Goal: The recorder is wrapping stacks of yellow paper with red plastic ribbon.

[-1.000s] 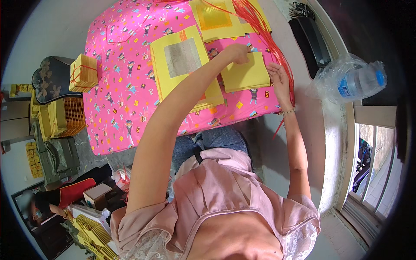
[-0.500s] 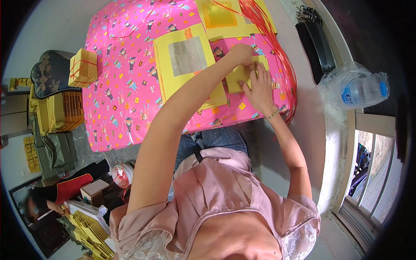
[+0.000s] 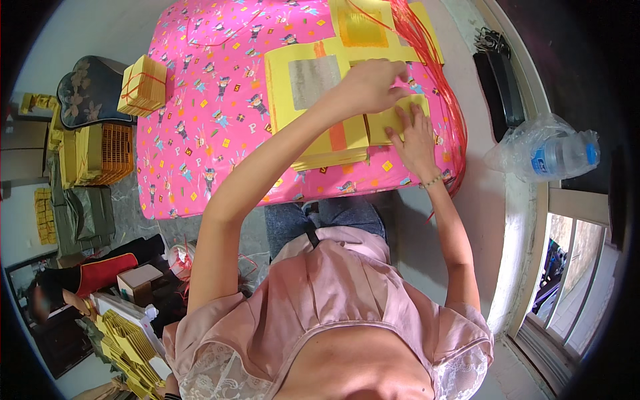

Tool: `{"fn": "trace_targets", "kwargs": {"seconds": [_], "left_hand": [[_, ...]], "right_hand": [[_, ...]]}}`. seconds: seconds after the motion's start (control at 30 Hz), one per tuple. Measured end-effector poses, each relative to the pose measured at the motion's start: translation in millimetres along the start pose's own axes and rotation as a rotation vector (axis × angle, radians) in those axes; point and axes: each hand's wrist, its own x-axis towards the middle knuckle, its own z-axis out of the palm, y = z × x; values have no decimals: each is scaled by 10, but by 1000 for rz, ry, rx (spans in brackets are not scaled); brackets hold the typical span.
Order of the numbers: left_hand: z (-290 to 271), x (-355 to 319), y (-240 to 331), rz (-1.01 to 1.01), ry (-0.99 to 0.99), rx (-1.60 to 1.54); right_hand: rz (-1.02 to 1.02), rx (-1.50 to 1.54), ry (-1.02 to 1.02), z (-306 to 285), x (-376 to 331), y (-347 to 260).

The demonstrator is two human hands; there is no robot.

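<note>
Lying spread, your right hand (image 3: 418, 143) covers yellow paper (image 3: 382, 125), seemingly untied; left hand (image 3: 378, 85), grip unclear; left bundle (image 3: 143, 88) already tied

We see bright pink on the surface (image 3: 233, 157), scattered with small cartoon figures and yellow and orange motifs. The folded paper pile (image 3: 382, 127) is plain yellow; the larger paper stack (image 3: 280, 87) is yellow too, bearing a silver-grey rectangle and an orange band. We find a golden, orange-edged square on the upper sheet (image 3: 363, 28), vivid red on the cords (image 3: 440, 87), pale yellow crossed by red on the tied bundle (image 3: 143, 87), and brownish flowers over black on the chair back (image 3: 87, 93).
</note>
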Motion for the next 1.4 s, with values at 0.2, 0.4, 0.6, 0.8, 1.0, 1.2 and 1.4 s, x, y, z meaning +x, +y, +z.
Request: {"fn": "trace_targets", "kwargs": {"seconds": [0.2,0.4,0.6,0.8,1.0,1.2,1.4], "left_hand": [[-280,-1006,-157,-84,180,-121],[-298,-1604,1,-157,209,-3],[-111,-1706,-42,-82,299,133],[-39,-1717,-68,-78,363,184],[-31,-1709,-81,-93,391,164],[-28,-1709,-59,-125,397,128],[-19,-1712,-58,-140,440,101]], "right_hand": [[-53,110,73,-216,50,-56],[-320,466,75,-770,190,-462],[-548,453,-71,-864,290,-660],[-605,430,-43,-830,324,-644],[-650,405,-3,-833,385,-652],[-638,428,13,-824,399,-647],[-634,425,-23,-876,378,-652]]}}
